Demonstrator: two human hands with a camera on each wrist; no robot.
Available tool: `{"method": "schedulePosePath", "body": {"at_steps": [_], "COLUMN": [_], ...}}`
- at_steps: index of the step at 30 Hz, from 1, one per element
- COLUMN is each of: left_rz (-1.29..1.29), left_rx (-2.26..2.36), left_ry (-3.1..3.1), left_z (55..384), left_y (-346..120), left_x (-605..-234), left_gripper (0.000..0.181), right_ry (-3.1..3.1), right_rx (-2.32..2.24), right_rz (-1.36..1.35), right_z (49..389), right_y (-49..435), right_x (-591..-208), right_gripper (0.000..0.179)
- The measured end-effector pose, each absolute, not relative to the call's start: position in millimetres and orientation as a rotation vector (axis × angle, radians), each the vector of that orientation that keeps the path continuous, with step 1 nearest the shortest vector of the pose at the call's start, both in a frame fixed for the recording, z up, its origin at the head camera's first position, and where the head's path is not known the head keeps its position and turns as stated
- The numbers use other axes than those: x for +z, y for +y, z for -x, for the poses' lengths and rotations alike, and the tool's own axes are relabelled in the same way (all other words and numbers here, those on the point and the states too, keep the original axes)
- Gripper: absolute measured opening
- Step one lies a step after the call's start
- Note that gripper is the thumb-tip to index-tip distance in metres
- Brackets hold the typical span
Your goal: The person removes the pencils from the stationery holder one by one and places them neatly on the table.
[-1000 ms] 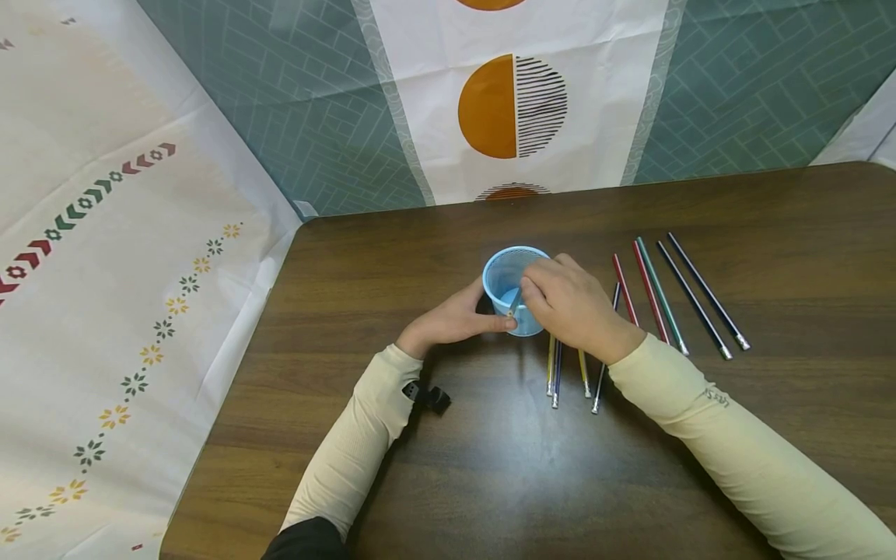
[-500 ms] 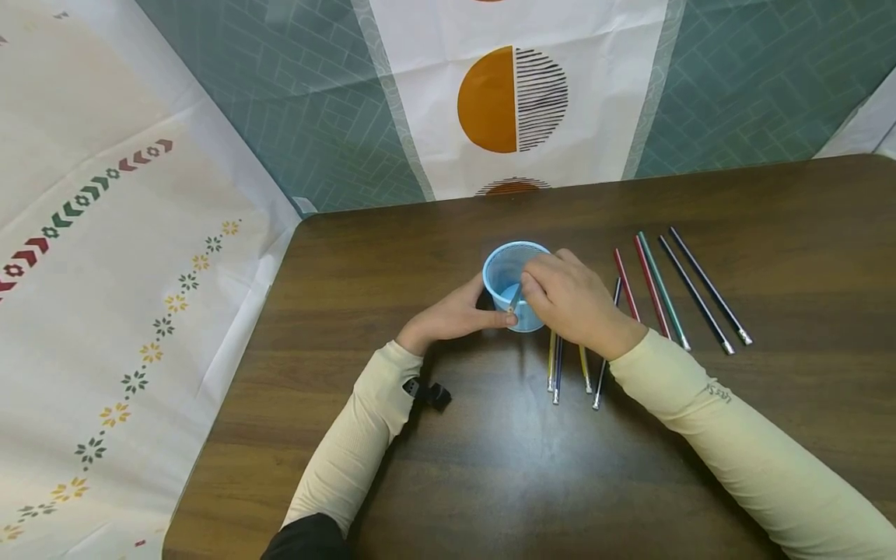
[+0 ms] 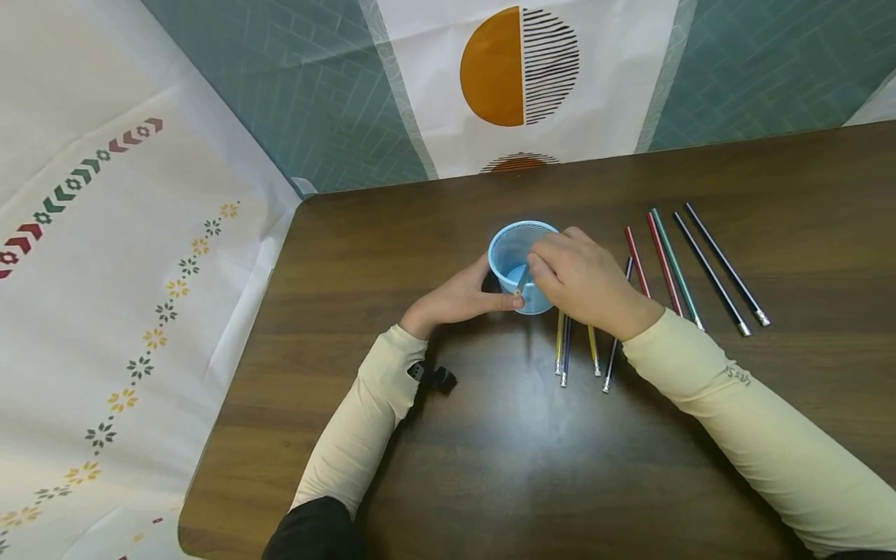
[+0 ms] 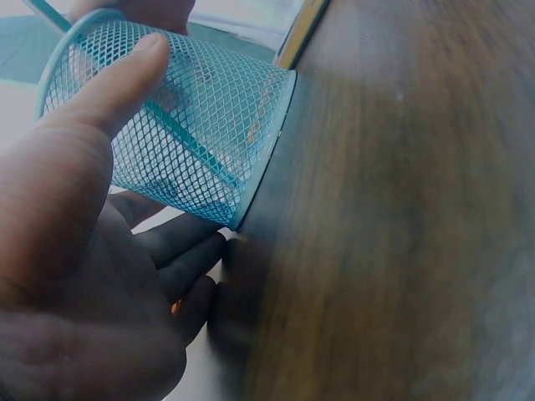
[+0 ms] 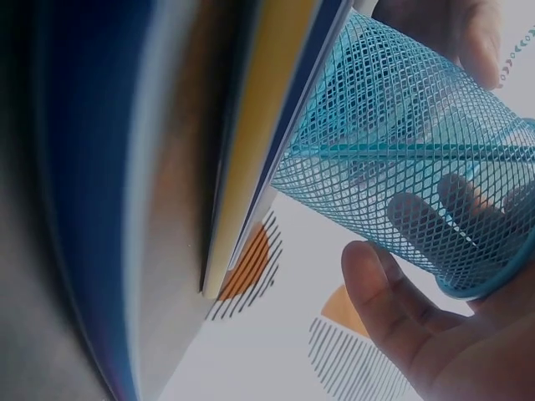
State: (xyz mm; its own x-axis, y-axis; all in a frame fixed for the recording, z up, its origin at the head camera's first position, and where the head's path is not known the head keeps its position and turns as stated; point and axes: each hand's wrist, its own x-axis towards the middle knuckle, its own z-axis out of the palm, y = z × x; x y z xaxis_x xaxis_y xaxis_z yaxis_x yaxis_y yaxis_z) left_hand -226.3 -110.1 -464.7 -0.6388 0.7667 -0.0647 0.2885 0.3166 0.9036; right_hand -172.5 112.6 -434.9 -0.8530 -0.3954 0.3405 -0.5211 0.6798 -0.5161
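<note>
A light-blue mesh pencil cup stands on the table in the head view, tilted in both wrist views because the cameras are turned. My left hand grips its left side, thumb on the near wall and fingers behind it in the left wrist view. My right hand is curled over the right rim; in the right wrist view one finger lies outside the mesh and others show through it. A teal pencil leans inside the cup, its end jutting past the rim. The right hand hides part of the cup's mouth.
Right of the cup several pencils lie on the brown table, among them a green pencil, a red pencil and a dark pencil. A yellow pencil lies partly under the right hand. A patterned cloth hangs behind.
The whole head view has shifted, so table and hands appear higher and slightly to the right. Both hands keep the same places at the cup, and the pencils lie unmoved.
</note>
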Motion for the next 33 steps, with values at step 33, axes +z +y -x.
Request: {"method": "schedulePosePath", "body": {"at_steps": [33], "left_rz": [-0.915], "left_rx": [1.291], "left_ry": [2.094], "left_z": [226.4], "left_y": [-109.2], "left_x": [-464.5], "left_gripper": [0.086], "right_ry": [-2.687], "right_rx": [0.924], "right_rz": [-0.738], "right_z": [172.6], "right_y": [113.1], "right_x": [-435.0], "right_gripper": [0.026]}}
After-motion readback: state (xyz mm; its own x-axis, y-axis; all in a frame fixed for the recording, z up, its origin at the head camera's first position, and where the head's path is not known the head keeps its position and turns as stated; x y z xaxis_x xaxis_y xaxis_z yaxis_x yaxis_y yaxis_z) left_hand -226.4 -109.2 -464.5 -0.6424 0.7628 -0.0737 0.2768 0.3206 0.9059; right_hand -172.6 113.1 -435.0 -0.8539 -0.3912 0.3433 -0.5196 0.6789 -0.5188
